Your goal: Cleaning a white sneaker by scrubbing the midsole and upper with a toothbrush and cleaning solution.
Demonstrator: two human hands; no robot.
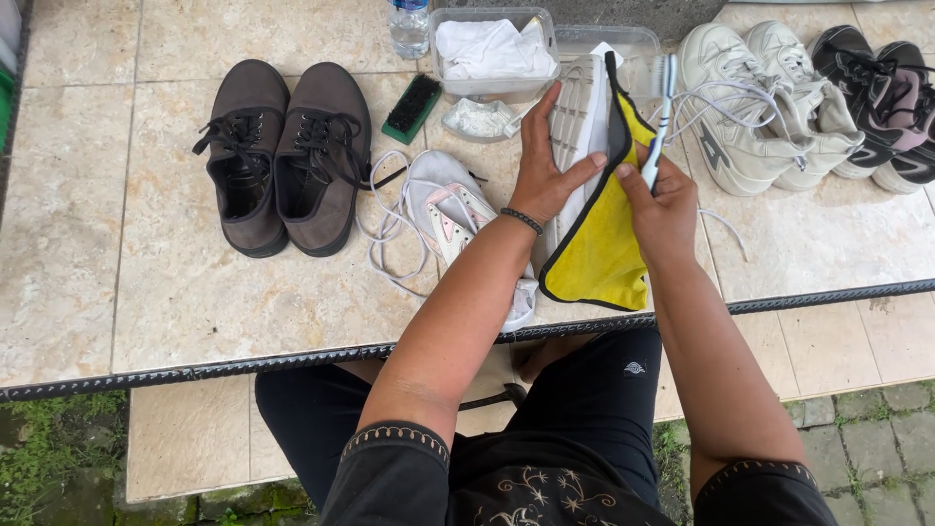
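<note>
My left hand (543, 175) grips a white sneaker (577, 127) turned sole-up, fingers spread across the ribbed sole. My right hand (664, 205) holds a toothbrush (660, 107) upright and pinches a yellow cloth with black trim (602, 248) against the shoe's side. The cloth hangs down below the shoe to the tiled ledge edge. A second white sneaker with pink detail (450, 209) lies just left of my left forearm, its laces loose.
A pair of dark brown lace-up shoes (282, 156) sits left. A green scrub brush (413, 105), a water bottle (408, 24), clear tubs with white cloth (492, 49), white chunky sneakers (755, 107) and black-pink sneakers (881, 97) line the back. The ledge edge (195, 368) runs in front.
</note>
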